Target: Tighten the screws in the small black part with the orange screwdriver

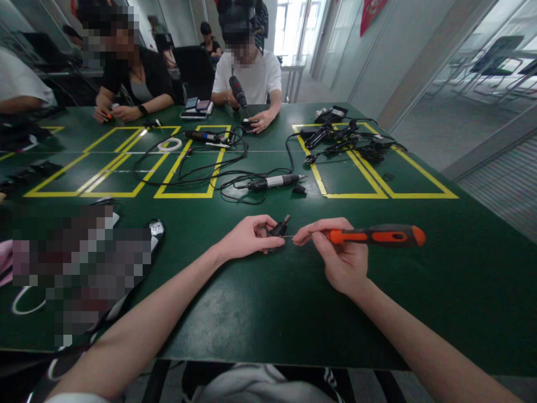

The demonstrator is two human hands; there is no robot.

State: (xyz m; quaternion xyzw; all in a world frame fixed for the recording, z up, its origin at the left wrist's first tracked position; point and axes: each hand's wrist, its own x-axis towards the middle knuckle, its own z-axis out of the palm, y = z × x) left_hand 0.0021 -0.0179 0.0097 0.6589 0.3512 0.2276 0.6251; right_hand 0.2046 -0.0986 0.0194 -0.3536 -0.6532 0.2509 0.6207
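Between the thumb and fingers of my left hand is a small black part with a short stub pointing up and right. Its exact kind is too small to tell. My right hand grips a screwdriver with an orange and black handle, held level. The thin shaft points left and its tip meets or nearly touches the black part; the contact point is hidden by my left fingers. Both hands are just above the green table.
Beyond my hands lie a grey and black electric screwdriver, a small black piece and looping black cables. Black cabled parts heap at the back right. Across the table, a person in white holds a power driver.
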